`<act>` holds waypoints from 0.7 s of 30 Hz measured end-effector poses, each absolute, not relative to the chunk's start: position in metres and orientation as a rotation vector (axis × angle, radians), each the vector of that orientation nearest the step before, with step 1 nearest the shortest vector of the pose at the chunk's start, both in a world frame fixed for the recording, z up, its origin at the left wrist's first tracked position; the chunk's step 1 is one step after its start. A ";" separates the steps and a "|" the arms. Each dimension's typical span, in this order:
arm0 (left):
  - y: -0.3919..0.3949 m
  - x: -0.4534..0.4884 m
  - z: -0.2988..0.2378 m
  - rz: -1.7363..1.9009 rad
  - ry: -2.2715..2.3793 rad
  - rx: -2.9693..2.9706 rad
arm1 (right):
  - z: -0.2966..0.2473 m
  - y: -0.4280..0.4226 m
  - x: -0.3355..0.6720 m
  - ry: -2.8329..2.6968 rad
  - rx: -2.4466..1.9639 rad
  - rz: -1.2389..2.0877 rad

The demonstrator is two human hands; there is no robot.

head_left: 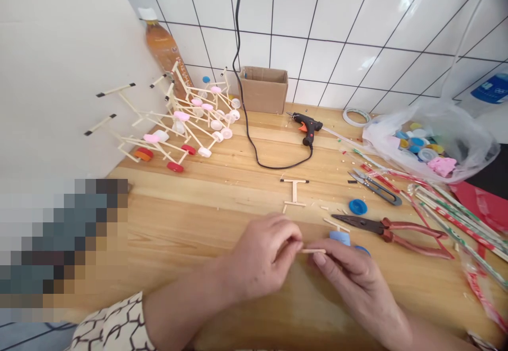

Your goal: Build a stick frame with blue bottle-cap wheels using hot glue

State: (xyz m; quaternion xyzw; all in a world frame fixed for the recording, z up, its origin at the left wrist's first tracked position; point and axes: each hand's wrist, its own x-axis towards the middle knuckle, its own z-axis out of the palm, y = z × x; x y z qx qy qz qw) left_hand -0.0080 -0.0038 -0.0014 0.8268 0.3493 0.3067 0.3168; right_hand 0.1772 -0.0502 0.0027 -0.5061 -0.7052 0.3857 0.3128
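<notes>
The left hand (260,255) and right hand (351,279) meet low over the desk (166,224), holding a short stick (313,251) level between them. The left fingers (293,240) are closed in a tight pinch on the stick's left end; the right fingers (325,260) curl in close under its middle, touching or nearly so, and I cannot tell whether they grip it. Just past the right hand lies a blue cap (340,238), and beyond it red-handled pliers (397,234) with their nose pointing left. Ahead of the hands, a stick I-shape (294,192) lies flat on the desk, with a second blue cap (357,207) to its right and dark snips (377,189) above the pliers. Farther off are a glue gun (307,127) with its black cord (254,150) looping beside it, a plastic bag (464,139) of bottle caps (416,147), and, against the wall (59,75) at left, a pile of stick frames (186,123) on cap wheels (174,167).
</notes>
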 end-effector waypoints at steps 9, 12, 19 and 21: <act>0.020 -0.008 -0.017 0.438 1.454 2.405 | 0.011 -0.051 0.184 -1.890 -1.182 0.724; 0.020 -0.009 -0.015 0.302 1.457 2.390 | 0.013 -0.052 0.186 -1.885 -1.167 0.743; 0.010 -0.012 0.001 0.344 1.319 2.235 | 0.009 -0.048 0.184 -1.848 -1.297 1.032; 0.003 -0.010 0.007 0.444 1.183 2.032 | 0.008 -0.047 0.182 -1.802 -1.356 1.132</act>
